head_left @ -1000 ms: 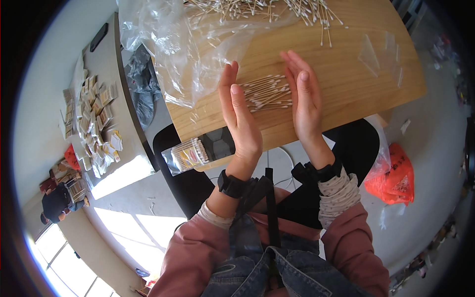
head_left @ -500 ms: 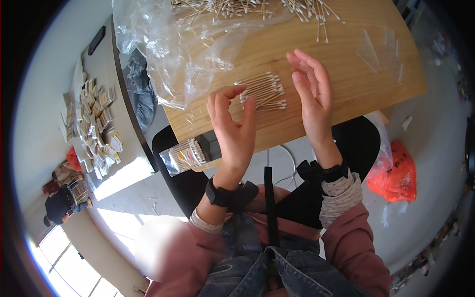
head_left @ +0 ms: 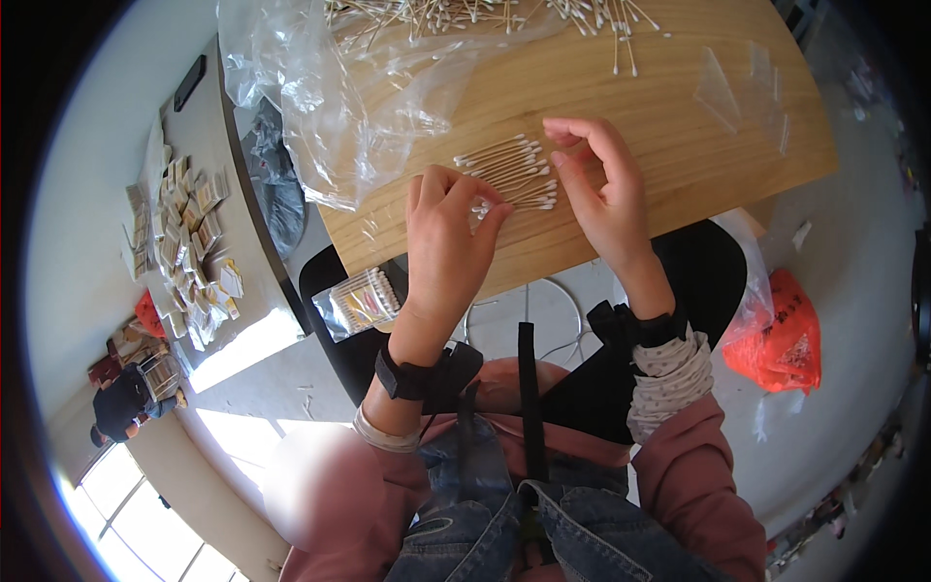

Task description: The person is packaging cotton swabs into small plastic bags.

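Observation:
A small row of cotton swabs [head_left: 519,167] lies side by side on the wooden table [head_left: 669,165], white tips at both ends. At its near left side is my left hand [head_left: 446,228], thumb and index finger pinched together over the swabs. Some white tips show through the gap behind the pinch; whatever the fingertips grip is hidden. My right hand [head_left: 606,194] curves around the right end of the row, thumb and fingers apart with nothing between them. Left of my left wrist, at the table's near edge, is a clear packet of cotton swabs [head_left: 361,303].
Loose cotton swabs [head_left: 456,15] pile up at the far edge beside a crumpled clear plastic bag [head_left: 339,116]. Thin clear sleeves [head_left: 718,92] lie at the right. A side table holds many packets [head_left: 184,223]. A red bag [head_left: 781,335] stands on the floor; another person [head_left: 121,403] is far left.
My left thumb and index finger have closed together at the swabs. My right hand has lowered slightly and curled in toward the right ends of the row.

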Available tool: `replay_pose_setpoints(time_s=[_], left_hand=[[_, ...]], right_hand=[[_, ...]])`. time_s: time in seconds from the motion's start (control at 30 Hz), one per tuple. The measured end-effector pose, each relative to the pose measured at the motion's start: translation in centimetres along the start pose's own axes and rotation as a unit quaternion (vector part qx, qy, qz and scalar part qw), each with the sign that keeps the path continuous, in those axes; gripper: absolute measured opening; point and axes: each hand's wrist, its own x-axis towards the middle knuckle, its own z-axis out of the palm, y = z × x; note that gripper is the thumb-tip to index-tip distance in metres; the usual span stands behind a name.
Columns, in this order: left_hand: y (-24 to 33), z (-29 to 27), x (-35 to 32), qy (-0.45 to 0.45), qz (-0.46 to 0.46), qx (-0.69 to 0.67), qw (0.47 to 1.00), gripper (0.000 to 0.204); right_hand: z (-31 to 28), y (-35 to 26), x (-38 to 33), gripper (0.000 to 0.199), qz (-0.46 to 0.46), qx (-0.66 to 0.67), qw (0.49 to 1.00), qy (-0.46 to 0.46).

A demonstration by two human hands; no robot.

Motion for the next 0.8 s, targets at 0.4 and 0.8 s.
replay_pose_setpoints(time_s=[0.4,0.8], left_hand=[[0.2,0.6,-1.9,0.022,0.034,0.038,0.998,0.017],[-0.2,0.8,-3.1,0.062,0.056,0.032,0.996,0.015]], right_hand=[[-0.9,-0.4,0.9,0.012,-0.173,-0.266,0.937,-0.149],[-0.4,-0.9,1.5,0.013,-0.17,-0.285,0.927,-0.178]])
